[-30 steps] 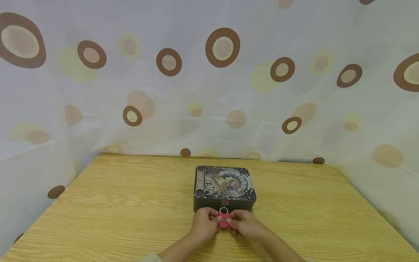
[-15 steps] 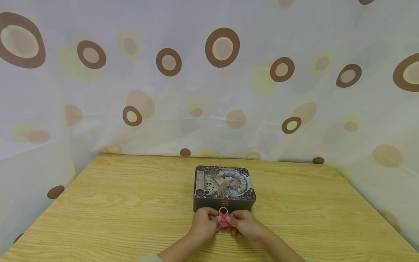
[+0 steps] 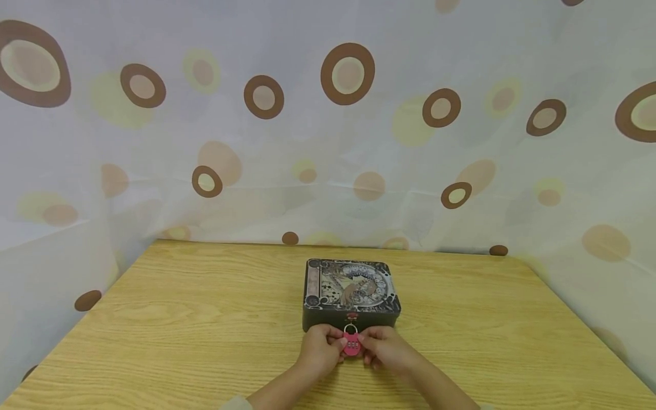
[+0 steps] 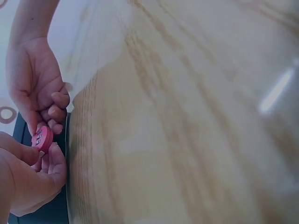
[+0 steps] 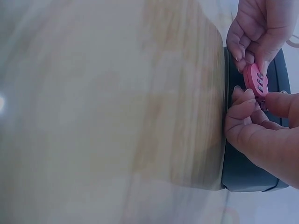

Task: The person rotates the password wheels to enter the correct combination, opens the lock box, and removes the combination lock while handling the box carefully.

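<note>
Showing leftmost is a pale sleeve cuff [image 3: 237, 404], then the left hand [image 3: 319, 350], its thumb and bent fingers pinching the left side of a pink combination padlock [image 3: 351, 347]. The padlock sits just before the front of a black box [image 3: 323, 319], shackle upward beneath a red clasp [image 3: 352, 315]; whether it is threaded through is too small to tell. The dials' digits cannot be read. The box, its ornate lid [image 3: 353, 285] down, stands about midway between the wooden table's [image 3: 215, 302] left and right edges, short of the far edge, where spotted cloth [image 3: 297, 205] rises. Rightmost, the right hand [image 3: 388, 348] grips the padlock's right side with thumb and fingers.
</note>
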The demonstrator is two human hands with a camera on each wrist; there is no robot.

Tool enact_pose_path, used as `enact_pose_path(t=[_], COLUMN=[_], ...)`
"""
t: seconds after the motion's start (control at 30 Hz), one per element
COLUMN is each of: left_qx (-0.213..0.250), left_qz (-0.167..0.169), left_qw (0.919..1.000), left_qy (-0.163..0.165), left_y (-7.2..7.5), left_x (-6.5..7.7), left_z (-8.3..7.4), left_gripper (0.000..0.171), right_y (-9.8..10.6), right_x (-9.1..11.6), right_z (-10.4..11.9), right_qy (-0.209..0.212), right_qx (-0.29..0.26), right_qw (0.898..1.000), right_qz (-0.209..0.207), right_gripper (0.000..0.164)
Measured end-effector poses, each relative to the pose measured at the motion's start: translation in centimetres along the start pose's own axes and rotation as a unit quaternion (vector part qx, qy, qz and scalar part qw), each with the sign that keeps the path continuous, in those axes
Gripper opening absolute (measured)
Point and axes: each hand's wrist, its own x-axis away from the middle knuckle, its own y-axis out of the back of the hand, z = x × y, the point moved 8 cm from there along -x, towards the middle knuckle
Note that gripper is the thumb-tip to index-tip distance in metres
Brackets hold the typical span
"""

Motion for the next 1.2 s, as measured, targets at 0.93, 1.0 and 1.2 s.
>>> enact_pose_path(t=[0.93, 1.0, 1.2], left_qx=[0.002, 0.004, 0.005], left_qz=[0.002, 0.001, -0.002], left_qw=[1.0000, 1.0000, 1.0000], left_qy=[-0.007, -0.007, -0.003], left_y=[-0.24, -0.23, -0.16], left_x=[-0.16, -0.13, -0.02], left_z=[0.07, 0.02, -0.07], left_gripper=[0.005, 0.005, 0.005], right_y=[-0.52, -0.52, -0.32], right_x=[0.08, 0.15, 0.23], right_z=[0.19, 0.27, 0.09], right_qy=[0.019, 0.019, 0.000], right_qx=[0.037, 0.037, 0.005], right_qw=[0.999, 0.999, 1.000], right_qz=[0.016, 0.015, 0.012], right_gripper=[0.021, 0.022, 0.025])
